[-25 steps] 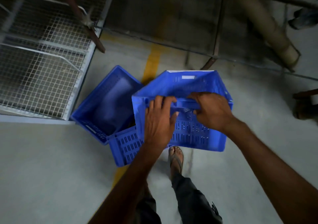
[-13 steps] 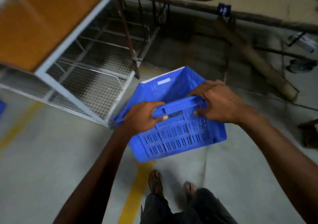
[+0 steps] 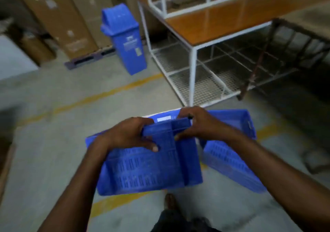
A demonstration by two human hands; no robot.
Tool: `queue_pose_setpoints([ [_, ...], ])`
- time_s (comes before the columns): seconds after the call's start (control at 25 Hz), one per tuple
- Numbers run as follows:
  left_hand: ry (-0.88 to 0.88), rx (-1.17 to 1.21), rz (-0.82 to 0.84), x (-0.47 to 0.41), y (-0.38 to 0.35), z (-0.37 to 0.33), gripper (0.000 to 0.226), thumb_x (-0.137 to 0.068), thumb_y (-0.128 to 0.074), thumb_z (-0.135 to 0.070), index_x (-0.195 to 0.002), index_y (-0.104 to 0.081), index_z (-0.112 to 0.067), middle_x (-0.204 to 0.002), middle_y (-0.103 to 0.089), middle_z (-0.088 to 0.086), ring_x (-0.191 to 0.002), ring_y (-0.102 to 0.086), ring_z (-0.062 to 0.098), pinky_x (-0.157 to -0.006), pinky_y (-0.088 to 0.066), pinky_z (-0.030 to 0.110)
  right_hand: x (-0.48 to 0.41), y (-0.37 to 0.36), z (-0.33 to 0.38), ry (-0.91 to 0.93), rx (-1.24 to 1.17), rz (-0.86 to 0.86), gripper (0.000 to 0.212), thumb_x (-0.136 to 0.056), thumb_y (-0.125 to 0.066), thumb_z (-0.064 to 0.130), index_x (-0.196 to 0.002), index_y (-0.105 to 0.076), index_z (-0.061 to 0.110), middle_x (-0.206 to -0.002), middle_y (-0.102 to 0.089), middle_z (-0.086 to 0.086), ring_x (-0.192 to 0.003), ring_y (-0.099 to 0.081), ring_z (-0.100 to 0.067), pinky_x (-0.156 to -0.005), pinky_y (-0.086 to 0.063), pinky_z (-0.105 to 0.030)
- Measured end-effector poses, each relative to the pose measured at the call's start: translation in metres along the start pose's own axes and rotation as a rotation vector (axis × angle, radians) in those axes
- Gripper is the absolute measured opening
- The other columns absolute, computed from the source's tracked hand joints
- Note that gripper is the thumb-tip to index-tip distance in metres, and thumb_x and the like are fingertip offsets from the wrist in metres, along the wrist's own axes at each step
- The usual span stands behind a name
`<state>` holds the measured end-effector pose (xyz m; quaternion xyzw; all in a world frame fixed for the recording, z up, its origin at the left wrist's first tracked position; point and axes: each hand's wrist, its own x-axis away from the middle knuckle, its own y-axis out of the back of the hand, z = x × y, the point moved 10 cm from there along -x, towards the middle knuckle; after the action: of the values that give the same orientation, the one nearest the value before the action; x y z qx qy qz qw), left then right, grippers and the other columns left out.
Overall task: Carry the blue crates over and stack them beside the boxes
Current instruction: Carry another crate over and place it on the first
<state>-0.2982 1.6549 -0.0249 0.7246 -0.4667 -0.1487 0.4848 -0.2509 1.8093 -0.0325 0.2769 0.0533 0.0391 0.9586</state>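
Note:
I hold a blue slotted crate (image 3: 146, 169) low in front of me, tilted, its slotted wall facing me. My left hand (image 3: 128, 135) grips its upper rim from the left. My right hand (image 3: 201, 124) grips the same rim from the right. A second blue crate (image 3: 232, 153) shows to the right under my right forearm; I cannot tell whether it is held or lies on the floor. Tall brown cardboard boxes (image 3: 71, 17) stand at the back left.
A blue swing-lid bin (image 3: 126, 40) stands ahead beside the boxes. A white-framed table with an orange top (image 3: 214, 23) and mesh shelf is ahead on the right. A dark pallet (image 3: 85, 60) lies under the boxes. Yellow lines (image 3: 107, 94) cross the concrete floor.
The view has swung left and up from the floor by the table to the boxes and bin. The crate stays in both hands, now lower in the view.

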Motion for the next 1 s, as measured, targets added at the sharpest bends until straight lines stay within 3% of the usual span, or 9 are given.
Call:
queue_pose_setpoints([
  [0.08,0.119,-0.055,-0.111,0.070,-0.018,0.031,0.048,-0.064,-0.086,-0.059,-0.089,-0.053,-0.036,-0.082,-0.062,-0.015,-0.074,-0.054,0.009,-0.062,-0.037,0.030,-0.016,-0.095,0.037,0.071,-0.018,0.143,0.041,-0.055,-0.096,0.028,-0.077,-0.065,0.013,-0.075,-0.064,0.003,-0.069,-0.059,-0.003,-0.067,-0.051,-0.032],
  [0.16,0.237,0.101,-0.216,0.160,-0.025,0.078,0.042,-0.065,-0.089,-0.052,-0.088,-0.056,-0.038,-0.081,-0.060,-0.014,-0.074,-0.055,0.006,-0.064,-0.041,0.031,-0.024,-0.185,0.088,0.139,-0.027,0.344,0.043,-0.060,-0.094,0.031,-0.089,-0.069,0.012,-0.089,-0.069,0.001,-0.082,-0.065,-0.011,-0.077,-0.054,-0.039],
  [0.28,0.397,0.295,-0.365,0.316,-0.031,0.142,0.038,-0.065,-0.092,-0.043,-0.093,-0.069,-0.030,-0.085,-0.059,0.000,-0.082,-0.060,0.010,-0.072,-0.046,0.031,-0.024,-0.303,0.160,0.235,-0.044,0.687,0.065,-0.063,-0.095,0.025,-0.119,-0.063,0.026,-0.123,-0.064,0.012,-0.116,-0.059,-0.003,-0.099,-0.050,-0.027],
  [0.36,0.485,0.405,-0.489,0.430,-0.034,0.172,0.042,-0.065,-0.093,-0.041,-0.098,-0.073,-0.025,-0.089,-0.062,0.000,-0.089,-0.062,0.013,-0.078,-0.047,0.028,-0.029,-0.391,0.205,0.361,0.121,0.793,0.077,-0.062,-0.094,0.037,-0.128,-0.054,0.035,-0.130,-0.056,0.018,-0.122,-0.051,-0.001,-0.102,-0.042,-0.020],
  [0.56,0.674,0.507,-0.708,0.672,-0.040,0.228,0.039,-0.074,-0.090,-0.026,-0.106,-0.070,-0.015,-0.101,-0.070,0.003,-0.098,-0.068,0.020,-0.087,-0.054,0.038,-0.039,-0.600,0.330,0.511,0.111,0.921,0.045,-0.067,-0.090,0.039,-0.097,-0.063,0.020,-0.097,-0.066,0.004,-0.090,-0.061,-0.014,-0.078,-0.049,-0.033],
  [0.64,0.764,0.534,-0.622,0.745,-0.051,0.236,0.035,-0.081,-0.085,-0.024,-0.110,-0.067,-0.017,-0.109,-0.072,-0.001,-0.103,-0.069,0.016,-0.090,-0.055,0.042,-0.021,-0.668,0.382,0.571,0.037,0.975,0.040,-0.069,-0.090,0.033,-0.090,-0.063,0.014,-0.089,-0.066,-0.003,-0.085,-0.061,-0.020,-0.077,-0.048,-0.039],
  [0.76,0.817,0.640,-0.540,0.839,-0.060,0.235,0.056,-0.082,-0.084,-0.022,-0.132,-0.061,-0.025,-0.134,-0.063,-0.011,-0.125,-0.058,0.006,-0.105,-0.047,0.028,0.010,-0.754,0.450,0.718,0.014,0.981,0.045,-0.065,-0.092,0.034,-0.094,-0.064,0.013,-0.092,-0.063,-0.002,-0.087,-0.057,-0.016,-0.080,-0.047,-0.033],
  [0.88,0.975,0.658,-0.570,0.906,-0.085,0.249,0.078,-0.078,-0.084,-0.043,-0.146,-0.047,-0.033,-0.146,-0.049,-0.025,-0.136,-0.042,-0.007,-0.114,-0.035,0.022,0.033,-0.832,0.504,0.923,0.022,0.935,0.053,-0.060,-0.093,0.038,-0.098,-0.068,0.011,-0.094,-0.063,-0.002,-0.092,-0.054,-0.016,-0.081,-0.046,-0.032],
  [1.0,1.333,0.351,-0.521,0.944,-0.119,0.309,0.065,-0.077,-0.074,-0.065,-0.130,-0.055,-0.031,-0.127,-0.065,-0.011,-0.118,-0.061,0.009,-0.099,-0.050,0.035,0.058,-0.907,0.541,1.180,0.056,0.876,0.050,-0.062,-0.088,0.044,-0.094,-0.069,0.011,-0.088,-0.061,-0.001,-0.090,-0.053,-0.020,-0.077,-0.044,-0.033],
])
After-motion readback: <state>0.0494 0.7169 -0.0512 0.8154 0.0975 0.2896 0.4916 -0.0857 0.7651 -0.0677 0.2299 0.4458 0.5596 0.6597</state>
